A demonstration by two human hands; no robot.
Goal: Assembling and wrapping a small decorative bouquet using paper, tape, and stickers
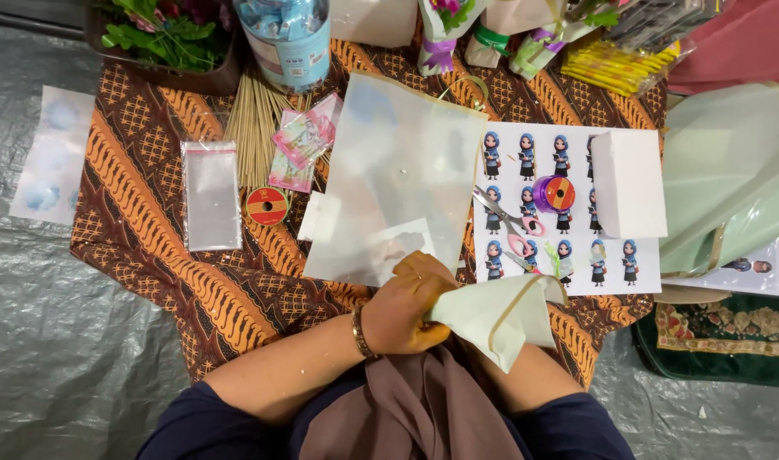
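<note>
My left hand [406, 302] is closed around the narrow end of a pale green paper [496, 315] rolled into a cone, just above my lap. A gold bracelet circles that wrist. My right hand is hidden under the cone and my left hand; only its forearm [526, 379] shows. Just beyond my hands lies a large translucent white sheet [398, 187] on the patterned brown cloth [142, 196].
Pink-handled scissors [513, 226], a purple tape roll [554, 194] and a white box [630, 183] rest on a sheet of cartoon figure stickers [526, 153]. Bamboo skewers [253, 128], a clear plastic bag [210, 196], a red tape roll [267, 206], a candy jar [287, 34] and small bouquets [445, 34] lie farther back.
</note>
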